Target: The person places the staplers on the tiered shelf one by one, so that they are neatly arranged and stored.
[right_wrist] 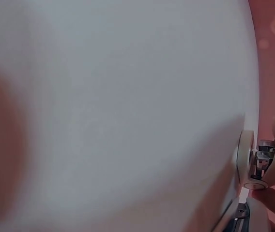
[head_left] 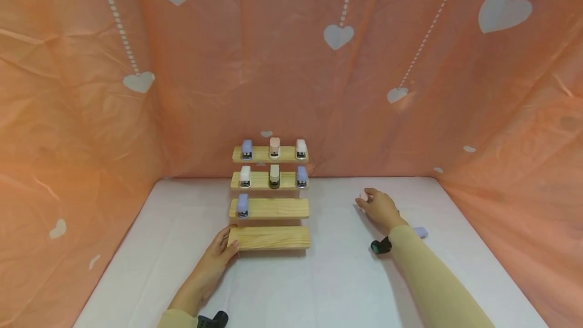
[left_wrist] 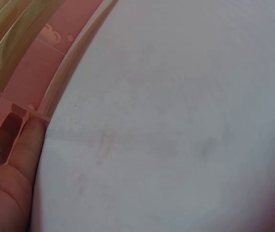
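Observation:
My left hand [head_left: 217,254] grips the left end of the lowest step of a tiered wooden display rack [head_left: 273,238], thumb at the front and fingers behind. In the left wrist view those fingers [left_wrist: 28,150] lie against the rack's clear side part. Out to the right, my right hand [head_left: 381,209] pinches a pale pink mini stapler [head_left: 363,195] close over the white table. The right wrist view shows this stapler [right_wrist: 261,162] between the fingertips, its metal end facing the camera. Another stapler [right_wrist: 244,217] sits just below it there.
On the top step stand a purple, a pink and a white stapler [head_left: 301,149]. The second step holds a white, a beige-green [head_left: 274,176] and a purple one; the third has a purple stapler [head_left: 242,205] at left. A purple stapler [head_left: 421,232] lies partly behind my right forearm.

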Available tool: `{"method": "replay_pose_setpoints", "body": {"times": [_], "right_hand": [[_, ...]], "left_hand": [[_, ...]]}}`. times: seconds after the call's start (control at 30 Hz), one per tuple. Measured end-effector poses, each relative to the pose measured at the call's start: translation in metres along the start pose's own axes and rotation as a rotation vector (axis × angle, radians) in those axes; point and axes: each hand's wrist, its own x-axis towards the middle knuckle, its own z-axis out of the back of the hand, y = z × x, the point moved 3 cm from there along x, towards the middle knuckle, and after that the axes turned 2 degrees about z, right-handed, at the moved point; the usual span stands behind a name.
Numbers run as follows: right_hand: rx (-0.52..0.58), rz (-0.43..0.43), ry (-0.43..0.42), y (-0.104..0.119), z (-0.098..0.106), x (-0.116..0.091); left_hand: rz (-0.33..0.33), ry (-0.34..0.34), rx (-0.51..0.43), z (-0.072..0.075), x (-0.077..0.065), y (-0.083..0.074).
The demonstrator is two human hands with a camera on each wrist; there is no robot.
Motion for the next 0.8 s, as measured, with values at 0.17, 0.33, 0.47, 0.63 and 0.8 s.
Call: {"method": "replay_pose_setpoints", "body": {"times": [0.17,0.33,0.47,0.63,0.8], "right_hand": [[-0.036,0.005,-0.018,-0.001,0.001,-0.002],[-0.116,0.046,-0.035,0.002,0.003,-0.004],[-0.17,0.086,-0.043,0.006,0.004,-0.007],[-0.18,0.107,-0.076,0.008,0.001,-0.011],[-0.151,0.103,-0.129,0.011,-0.003,-0.017]], "left_hand": [[-0.006,0.011,0.008,-0.001,-0.001,-0.001],[-0.005,0.01,0.012,-0.001,0.0,-0.002],[0.001,0.008,0.008,-0.001,0.0,-0.002],[0.006,0.004,0.005,0.0,0.0,0.0],[0.008,0.007,0.005,0.0,0.001,0.001]]}}
